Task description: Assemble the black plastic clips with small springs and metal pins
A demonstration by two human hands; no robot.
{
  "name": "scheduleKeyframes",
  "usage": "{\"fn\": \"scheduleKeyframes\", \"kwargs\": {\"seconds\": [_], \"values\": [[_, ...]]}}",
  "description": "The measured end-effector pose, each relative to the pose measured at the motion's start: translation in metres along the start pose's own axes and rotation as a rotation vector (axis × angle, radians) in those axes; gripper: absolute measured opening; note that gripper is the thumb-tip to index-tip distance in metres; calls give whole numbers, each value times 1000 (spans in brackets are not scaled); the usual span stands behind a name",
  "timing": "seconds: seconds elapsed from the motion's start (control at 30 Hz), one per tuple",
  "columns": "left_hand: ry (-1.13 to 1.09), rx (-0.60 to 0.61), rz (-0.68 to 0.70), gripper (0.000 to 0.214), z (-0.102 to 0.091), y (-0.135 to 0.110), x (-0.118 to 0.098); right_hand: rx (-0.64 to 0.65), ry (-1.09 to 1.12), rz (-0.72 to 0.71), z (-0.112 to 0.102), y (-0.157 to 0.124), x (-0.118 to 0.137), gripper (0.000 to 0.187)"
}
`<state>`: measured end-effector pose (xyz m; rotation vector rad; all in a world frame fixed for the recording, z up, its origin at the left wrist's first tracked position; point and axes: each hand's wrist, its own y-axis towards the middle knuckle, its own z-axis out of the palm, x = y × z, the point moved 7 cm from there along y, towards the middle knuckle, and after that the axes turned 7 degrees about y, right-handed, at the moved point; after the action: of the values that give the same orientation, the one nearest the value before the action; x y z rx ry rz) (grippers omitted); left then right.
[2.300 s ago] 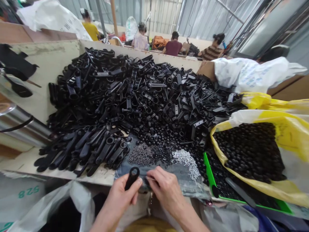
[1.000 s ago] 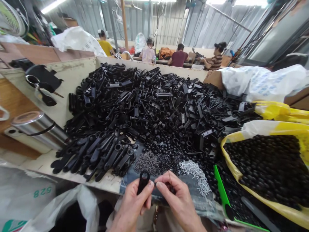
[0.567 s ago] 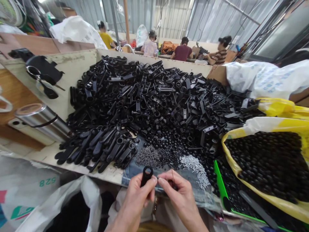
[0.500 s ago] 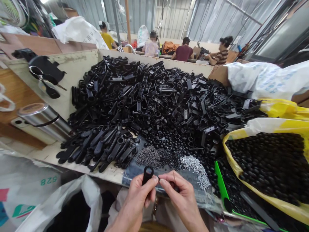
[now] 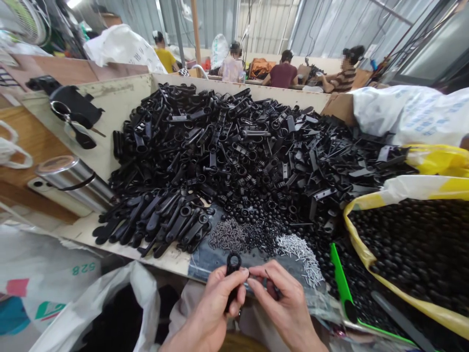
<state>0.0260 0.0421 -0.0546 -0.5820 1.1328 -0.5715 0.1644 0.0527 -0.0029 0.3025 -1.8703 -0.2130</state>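
Sack: a white woven sack (image 5: 47, 274) printed 528, slumped below the bench edge; I read it as parked clear of the working area.

Cylinder: a stainless steel cylinder (image 5: 73, 178) lying beside the wall of the plywood bin (image 5: 110, 105).

Heap: black plastic handles (image 5: 220, 146) piled in the bin, the nearest lying roughly parallel, which I take to keep them within easy reach.

Left hand: my subject's left hand (image 5: 220, 305) is clenched around one black plastic handle (image 5: 230, 304), held upright with its ring end above the fingers, turned, as I judge it, toward the other hand.

Right hand: the right hand (image 5: 287, 305) pinches what looks like a thin dark pin (image 5: 273, 283), just beside the ring; too small to tell exactly.

Cloth: a denim cloth (image 5: 205, 264) beneath small piles, including silver pins (image 5: 298, 254), close to both hands.

Sack, right: a yellow-lined sack (image 5: 361, 230) filled with black round knobs (image 5: 414, 239), beside a green-edged tray (image 5: 339, 264).
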Motion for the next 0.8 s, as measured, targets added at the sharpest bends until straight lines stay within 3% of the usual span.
{"fn": "scheduleKeyframes", "kwargs": {"seconds": [0.1, 0.23, 0.37, 0.5, 0.63, 0.8], "values": [[-7, 27, -7, 36, 2, -1, 0, -17, -9, 7, -1, 0, -1, 10], [-5, 176, -37, 25, 9, -8, -6, -85, -9, 42, -7, 3, -1, 8], [60, 303, -14, 37, 12, -17, -12, -52, -36, 28, -6, 7, 0, 9], [137, 240, 10, 54, 1, -18, -7, 63, -70, -82, 4, 11, 10, 10], [214, 184, 35, 81, -9, -14, 1, 88, -88, -139, 9, 16, 17, 10], [402, 158, 89, 79, -18, -5, 5, 79, -71, -67, 10, 15, 14, 8]]}}
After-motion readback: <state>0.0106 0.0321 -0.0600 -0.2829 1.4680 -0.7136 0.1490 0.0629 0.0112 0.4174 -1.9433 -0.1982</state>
